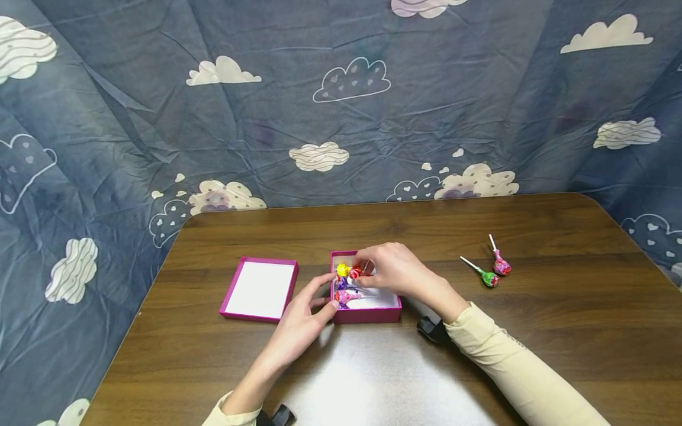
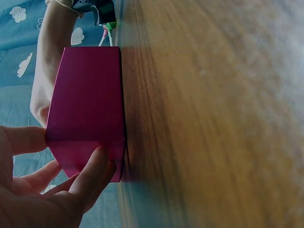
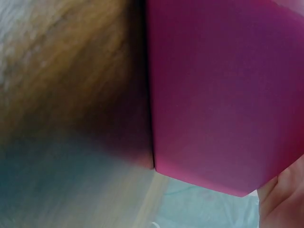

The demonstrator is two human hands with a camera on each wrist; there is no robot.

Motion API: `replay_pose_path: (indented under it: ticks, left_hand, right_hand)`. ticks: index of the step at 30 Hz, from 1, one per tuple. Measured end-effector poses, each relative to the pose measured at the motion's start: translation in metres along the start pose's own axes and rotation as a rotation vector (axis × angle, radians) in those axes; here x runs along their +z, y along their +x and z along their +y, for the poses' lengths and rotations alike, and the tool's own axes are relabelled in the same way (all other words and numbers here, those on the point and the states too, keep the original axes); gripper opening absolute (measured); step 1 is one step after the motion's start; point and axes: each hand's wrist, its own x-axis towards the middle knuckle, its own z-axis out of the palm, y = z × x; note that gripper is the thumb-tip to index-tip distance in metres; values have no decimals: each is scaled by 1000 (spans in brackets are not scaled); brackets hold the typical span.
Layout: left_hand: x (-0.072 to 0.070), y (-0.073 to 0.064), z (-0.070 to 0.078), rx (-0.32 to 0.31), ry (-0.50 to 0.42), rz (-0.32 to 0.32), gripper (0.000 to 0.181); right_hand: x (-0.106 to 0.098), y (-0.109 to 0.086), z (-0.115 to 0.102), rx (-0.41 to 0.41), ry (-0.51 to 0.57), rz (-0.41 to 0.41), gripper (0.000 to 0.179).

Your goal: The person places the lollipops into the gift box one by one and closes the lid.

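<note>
A magenta box [image 1: 367, 316] with a white inside stands open-topped on the table. In it lie several wrapped lollipops: a yellow one [image 1: 343, 270], a purple-blue one [image 1: 343, 284] and a pink one [image 1: 346, 297], heads toward the left wall. My left hand [image 1: 303, 316] holds the box's left end, thumb and fingers spread along its rim and wall, as the left wrist view also shows. My right hand [image 1: 394, 269] reaches over the right part of the box and pinches a red lollipop [image 1: 355, 273] beside the yellow one. The right wrist view shows mostly the box's outer wall [image 3: 223, 95].
The box's lid [image 1: 261, 287] lies left of my left hand, its white inside up. On the right of the table, a green lollipop [image 1: 489, 278] and a pink-purple lollipop [image 1: 501, 265] lie close together. Behind the table [image 1: 559, 331] hangs a blue cloud-patterned cloth [image 1: 351, 130].
</note>
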Motion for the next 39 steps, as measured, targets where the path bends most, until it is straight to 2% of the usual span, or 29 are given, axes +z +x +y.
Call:
replay_pose_path:
  ticks: [8,14,19,26,31,39]
  left_hand:
    - [0,0,2,-7,-8,-1,52]
    - [-1,1,1,-18,18,1,51]
    - [-1,2,1,-27,21,-3,51]
    - [0,1,1,-23,22,0,51]
    - [1,1,0,-17,28,6,51]
    - [1,2,0,-19,24,7,51]
  right_hand:
    - [4,3,-6,37,-125,-28,17]
    - [7,4,-9,29,-197,-11,15]
    - [8,4,-9,18,-201,1,19]
    - [6,3,-11,25,-186,-25,22]
    - [4,1,-10,-7,-161,-19,24]
    - [2,2,-9,-17,-126,-21,20]
